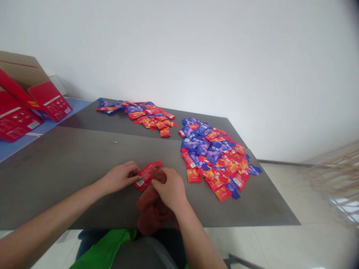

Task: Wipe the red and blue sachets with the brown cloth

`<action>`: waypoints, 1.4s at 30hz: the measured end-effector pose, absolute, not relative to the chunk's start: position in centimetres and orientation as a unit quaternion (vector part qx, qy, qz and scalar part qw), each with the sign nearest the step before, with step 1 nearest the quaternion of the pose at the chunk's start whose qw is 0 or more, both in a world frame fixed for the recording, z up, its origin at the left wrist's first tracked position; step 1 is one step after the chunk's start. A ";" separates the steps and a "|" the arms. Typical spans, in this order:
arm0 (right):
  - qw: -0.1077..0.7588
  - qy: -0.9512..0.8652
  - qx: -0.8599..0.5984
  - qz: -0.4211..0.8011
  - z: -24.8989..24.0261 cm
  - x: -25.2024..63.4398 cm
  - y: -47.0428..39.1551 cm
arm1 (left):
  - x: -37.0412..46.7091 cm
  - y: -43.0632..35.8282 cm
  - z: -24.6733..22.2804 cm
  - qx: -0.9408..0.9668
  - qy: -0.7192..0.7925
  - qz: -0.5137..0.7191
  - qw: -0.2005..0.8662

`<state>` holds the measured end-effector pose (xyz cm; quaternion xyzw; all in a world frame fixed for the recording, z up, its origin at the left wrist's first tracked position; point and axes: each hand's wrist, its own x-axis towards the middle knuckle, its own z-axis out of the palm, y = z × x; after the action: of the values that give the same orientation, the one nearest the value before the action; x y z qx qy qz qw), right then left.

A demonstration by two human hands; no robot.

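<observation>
A red packet (146,175) with pale print and a white barcode label lies near the front of the dark table. My left hand (123,177) pinches its left edge between thumb and fingers. In my right hand (170,186) is a bunched reddish-brown cloth (153,207), closed in the fingers. Part of the cloth is pressed against the packet's right side, and the rest hangs down over the table's front edge. The cloth covers some of the packet.
To the right spreads a heap of purple and red-orange packets (213,149). Another pile of packets (148,114) lies at the back. Open red cardboard boxes (50,99) stand on a blue surface (17,145) at the left. A white wall (196,56) rises behind the dark table (84,157).
</observation>
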<state>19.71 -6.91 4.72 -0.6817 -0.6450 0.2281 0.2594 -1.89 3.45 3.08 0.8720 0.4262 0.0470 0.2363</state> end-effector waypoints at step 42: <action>0.172 -0.755 -0.633 -0.007 4.9 14.1 -5.6 | -3.0 0.7 -0.3 0.872 0.409 0.185 0.196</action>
<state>14.13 -5.57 4.91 -0.6327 -0.7550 -0.0068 0.1723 -3.01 0.75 -0.26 0.8720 0.4086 0.1846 0.1962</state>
